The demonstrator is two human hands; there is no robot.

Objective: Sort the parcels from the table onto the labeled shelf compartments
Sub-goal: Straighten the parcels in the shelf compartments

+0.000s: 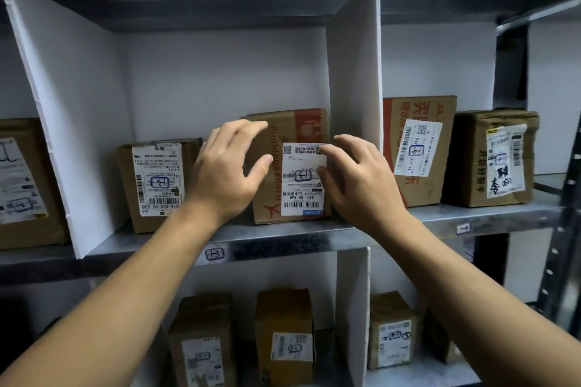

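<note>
Forearms reach into the middle compartment, left hand [224,166] and right hand [356,177] loosely spread, gripping nothing, flanking a parcel [283,132] already standing on the shelf [283,237] beside another parcel [158,182]; table unseen, remainder unknown.

The far-left parcel [22,182] is cut off by the left edge.

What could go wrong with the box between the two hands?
1. The box stands near the shelf's front edge. If the left hand or right hand tugs it forward, it might tip off.
2. The left hand is close to the smaller box and could knock it crooked.
3. The box sits right by the white divider, so a sideways push might bend that.
</note>
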